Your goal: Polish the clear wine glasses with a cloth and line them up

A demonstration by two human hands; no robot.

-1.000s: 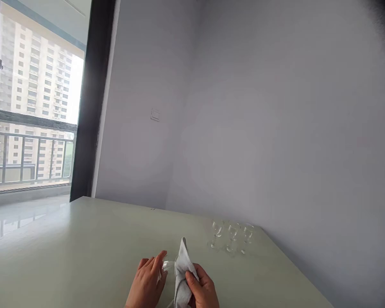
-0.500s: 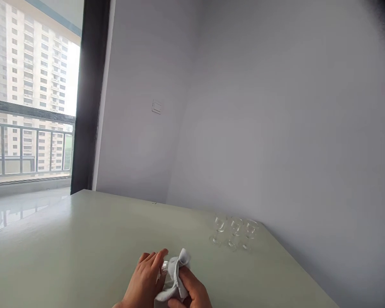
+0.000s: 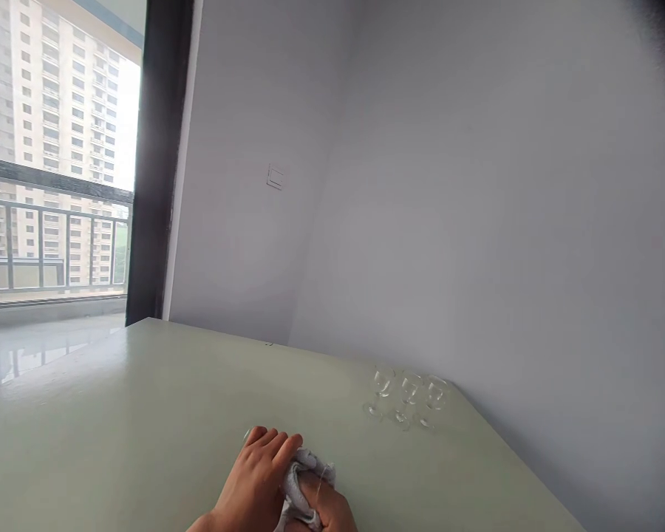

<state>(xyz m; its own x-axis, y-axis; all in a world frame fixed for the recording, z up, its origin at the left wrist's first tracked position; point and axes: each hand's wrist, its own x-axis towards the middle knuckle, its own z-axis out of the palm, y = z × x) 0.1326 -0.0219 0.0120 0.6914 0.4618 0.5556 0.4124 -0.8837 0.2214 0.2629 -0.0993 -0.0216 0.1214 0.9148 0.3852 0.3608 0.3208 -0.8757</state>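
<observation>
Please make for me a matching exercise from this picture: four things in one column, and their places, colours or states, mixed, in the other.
Things:
1. cloth
2. three stemmed glasses
3. switch
4. table

Places, colours or states:
A. pale green
B. upright, near the far right corner of the tabletop
C. bunched up in the right hand
D. mounted on the wall

Right pairs: 1-C, 2-B, 3-D, 4-A

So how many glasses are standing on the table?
3, in a row near the far right corner of the table: left glass, middle glass, right glass. Another glass, mostly hidden, seems to be in the left hand.
</observation>
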